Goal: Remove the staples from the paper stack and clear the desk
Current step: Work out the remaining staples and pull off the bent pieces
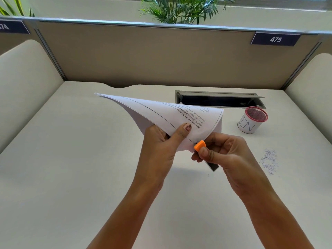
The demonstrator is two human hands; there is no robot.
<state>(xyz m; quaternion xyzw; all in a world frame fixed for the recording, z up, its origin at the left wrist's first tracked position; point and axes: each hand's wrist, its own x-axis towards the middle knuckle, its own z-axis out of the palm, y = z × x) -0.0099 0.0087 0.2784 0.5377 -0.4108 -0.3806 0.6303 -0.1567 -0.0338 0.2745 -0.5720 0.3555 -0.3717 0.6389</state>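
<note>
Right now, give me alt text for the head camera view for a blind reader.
A person's left hand holds a curled paper stack above a white desk while the right hand presses an orange-tipped staple remover to its near corner. To the right sit a red mesh cup and a small heap of what look like loose staples.

Appears as two bare forearms (125, 212), uncovered from the lower edge of view up to the wrists. Ends in a left hand (158, 146) and a right hand (231, 155), both bare. Carries remnants of dark reddish-brown polish on the left thumbnail (186, 127), chipped and patchy, with most of the nail bare. Shows deep creases across the right thumb knuckle (209, 155).
</note>
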